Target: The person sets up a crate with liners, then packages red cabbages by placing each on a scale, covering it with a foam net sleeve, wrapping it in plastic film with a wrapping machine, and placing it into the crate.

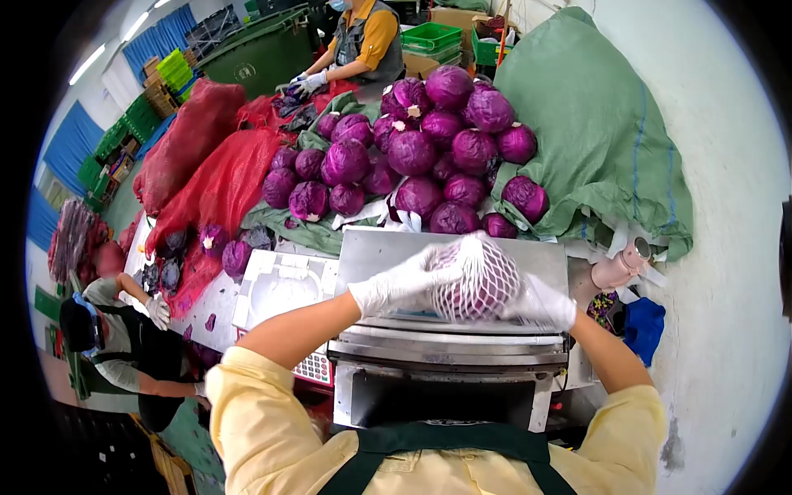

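A purple cabbage (477,285) in a white foam net is held between my two hands, above the front of a steel machine top (371,252). My left hand (404,282), in a white glove, has its fingers against the cabbage's left side. On the right side, my right hand (540,304), also gloved and slightly blurred, grips the net low down. Behind the steel top rises a heap of bare purple cabbages (411,154).
Left of the machine sits a white scale (285,285) with a keypad. Green sacking (586,124) and a pink bottle (620,262) are at the right. Red netting (219,190) lies left. One co-worker (363,45) stands behind the heap, another (124,346) at the left.
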Available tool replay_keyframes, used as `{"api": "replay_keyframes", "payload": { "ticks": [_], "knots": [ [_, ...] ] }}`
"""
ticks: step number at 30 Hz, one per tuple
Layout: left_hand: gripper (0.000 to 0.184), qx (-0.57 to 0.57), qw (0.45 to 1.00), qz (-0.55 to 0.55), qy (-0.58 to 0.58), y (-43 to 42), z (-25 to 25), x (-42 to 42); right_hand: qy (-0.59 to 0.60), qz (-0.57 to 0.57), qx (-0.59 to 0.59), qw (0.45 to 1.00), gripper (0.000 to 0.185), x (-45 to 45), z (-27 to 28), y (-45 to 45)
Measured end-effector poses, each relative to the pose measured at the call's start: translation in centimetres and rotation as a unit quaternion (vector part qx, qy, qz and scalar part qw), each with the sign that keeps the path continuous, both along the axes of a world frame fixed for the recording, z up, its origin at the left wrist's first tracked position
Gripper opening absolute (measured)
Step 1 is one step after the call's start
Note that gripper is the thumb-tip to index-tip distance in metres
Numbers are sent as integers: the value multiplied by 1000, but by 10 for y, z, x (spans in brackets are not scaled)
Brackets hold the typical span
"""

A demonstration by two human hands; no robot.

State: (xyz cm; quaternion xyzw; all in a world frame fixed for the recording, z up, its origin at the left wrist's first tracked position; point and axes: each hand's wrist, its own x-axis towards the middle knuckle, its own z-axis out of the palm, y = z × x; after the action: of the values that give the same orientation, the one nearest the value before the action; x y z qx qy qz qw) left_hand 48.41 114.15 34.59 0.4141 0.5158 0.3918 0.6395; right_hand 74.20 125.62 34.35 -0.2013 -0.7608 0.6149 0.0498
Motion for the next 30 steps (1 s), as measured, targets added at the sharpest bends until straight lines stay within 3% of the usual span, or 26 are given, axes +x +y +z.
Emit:
{"api": "replay_keyframes", "payload": {
  "ticks": [1,2,3,4,5,7,8,9,10,13,15,16,17,18,19,20,21,23,24,25,26,27,29,30],
  "knots": [
    [93,-67,997,-21,-45,-23,34,14,-57,38,-32,997,80,12,9,-17],
    [96,-73,992,-67,-80,-40,11,20,-81,78,42,993,72,19,19,-39],
    [95,-161,966,-58,-194,-64,-4,36,-84,81,36,992,72,32,18,-56],
    [94,-214,946,-99,-221,-86,35,50,-56,78,-26,995,76,47,14,-77],
    [95,-271,920,-138,-247,-104,14,58,-29,73,-87,993,79,59,13,-95],
    [99,-364,894,-143,-219,-132,18,69,-100,55,-295,949,83,78,30,-129],
    [103,-342,911,-129,-190,-148,22,81,-142,35,-317,937,87,87,21,-147],
    [103,-373,887,-129,-239,-159,3,86,-238,34,-366,899,94,80,35,-157],
    [102,-404,860,-129,-284,-170,-15,90,-176,24,-396,901,96,90,14,-170],
    [93,-375,857,-54,-350,-195,-47,103,-51,-14,-489,871,91,95,-3,-193],
    [89,-338,874,-56,-344,-206,-39,104,-165,-20,-496,852,89,119,-35,-193],
    [88,-326,887,-64,-319,-214,-30,102,-123,-40,-498,857,77,124,-39,-200],
    [83,-133,947,-73,-283,-223,-31,113,-120,-46,-499,857,77,134,-50,-202],
    [71,-128,984,-1,-125,-245,-13,109,-37,-82,-593,800,68,147,-67,-202],
    [58,-15,998,66,0,-273,-36,112,49,-115,-675,727,59,157,-75,-204],
    [41,-68,983,61,158,-286,-26,107,45,-217,-567,793,43,153,-28,-215],
    [28,-55,958,100,261,-299,-27,105,50,-223,-565,793,43,153,-19,-224],
    [20,28,946,226,232,-320,-48,109,-78,-265,-369,887,37,158,-12,-240],
    [20,31,947,221,232,-317,-48,114,-33,-243,-74,967,32,172,-46,-261],
    [19,34,946,276,169,-310,-47,123,-43,-295,19,954,21,162,-41,-276],
    [22,33,936,334,106,-305,-45,134,-18,-336,-57,940,21,160,-48,-280],
    [26,34,923,366,114,-296,-44,142,8,-375,-133,917,25,159,-55,-281],
    [24,43,900,435,7,-281,-43,145,34,-460,-164,872,34,156,-30,-269],
    [23,-31,868,486,-96,-275,-23,146,-9,-478,-173,861,37,161,-24,-265]
  ]
}}
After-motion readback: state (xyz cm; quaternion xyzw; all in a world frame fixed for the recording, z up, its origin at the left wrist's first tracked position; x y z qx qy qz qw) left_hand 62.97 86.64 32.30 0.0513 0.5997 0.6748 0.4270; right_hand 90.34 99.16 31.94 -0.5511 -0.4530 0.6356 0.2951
